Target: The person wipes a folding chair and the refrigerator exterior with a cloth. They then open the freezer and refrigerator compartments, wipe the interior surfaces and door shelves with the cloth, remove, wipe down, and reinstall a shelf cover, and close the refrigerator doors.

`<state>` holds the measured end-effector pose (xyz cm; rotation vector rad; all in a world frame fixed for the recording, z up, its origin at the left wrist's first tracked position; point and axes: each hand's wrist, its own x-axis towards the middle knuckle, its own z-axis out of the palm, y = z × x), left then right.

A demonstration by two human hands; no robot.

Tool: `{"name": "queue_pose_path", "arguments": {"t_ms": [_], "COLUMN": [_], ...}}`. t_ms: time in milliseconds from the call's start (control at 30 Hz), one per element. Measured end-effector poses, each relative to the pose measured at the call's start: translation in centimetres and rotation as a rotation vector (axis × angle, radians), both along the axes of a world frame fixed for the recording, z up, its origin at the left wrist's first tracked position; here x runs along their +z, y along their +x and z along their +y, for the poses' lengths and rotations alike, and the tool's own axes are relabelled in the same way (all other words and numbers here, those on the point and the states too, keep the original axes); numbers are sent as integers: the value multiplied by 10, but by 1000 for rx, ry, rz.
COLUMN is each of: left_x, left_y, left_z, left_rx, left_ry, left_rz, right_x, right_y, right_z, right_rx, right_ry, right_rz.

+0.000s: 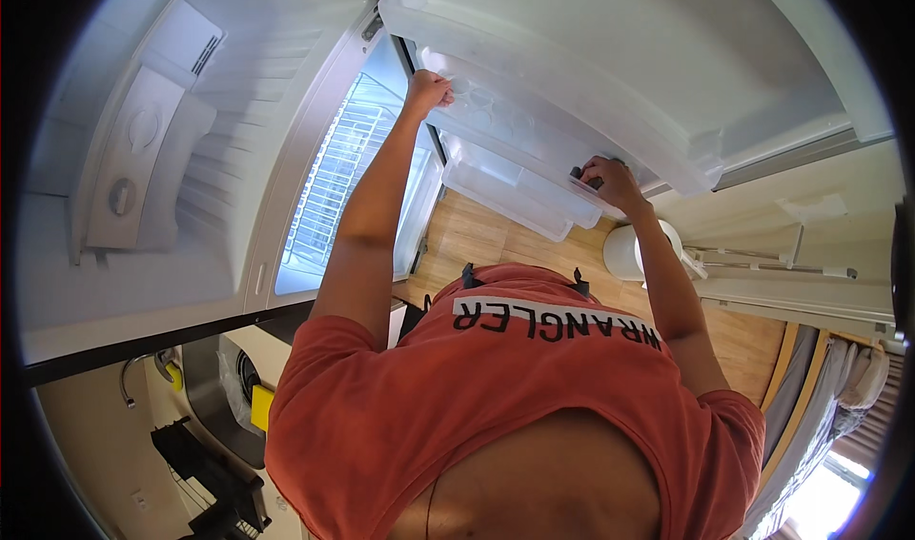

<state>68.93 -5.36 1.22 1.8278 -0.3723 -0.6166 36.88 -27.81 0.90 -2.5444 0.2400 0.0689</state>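
Note:
An open refrigerator stands before me, its door swung out to the right with clear plastic door shelves. My left hand (pixel 430 91), fingers curled, is at the left end of a door shelf with round egg hollows (pixel 493 111); whether it grips the shelf's edge or something small is unclear. My right hand (pixel 613 181) is at the right end of the same shelf, its fingers around small dark objects (pixel 587 177) that I cannot identify. Another clear door bin (pixel 507 197) sits lower down. Lit wire racks (pixel 336 175) show inside the lower compartment.
Left is the open upper compartment with a control dial (pixel 122 196). A sink (pixel 214 397) and a black rack (pixel 207 476) lie lower left. A white bin (pixel 629 252) stands on the wooden floor (pixel 472 236), near a metal-legged rack (pixel 779 261) at right.

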Motion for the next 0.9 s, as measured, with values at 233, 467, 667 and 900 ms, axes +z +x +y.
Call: {"name": "queue_pose_path", "arguments": {"t_ms": [233,467,667,900], "left_x": [-2,8,23,11], "left_y": [-19,-28,-40,-97], "left_z": [-22,-22,-40,-18], "left_rx": [-164,-361,-343,-693], "left_ry": [676,878,977,716], "left_rz": [-956,-1215,-1235,-870], "right_x": [4,-5,-22,0], "right_y": [-9,15,88,61], "right_z": [2,12,60,51], "right_rx": [-91,-128,-262,-224], "right_ry": [-10,-124,-280,-607], "right_rz": [41,101,-14,335]}}
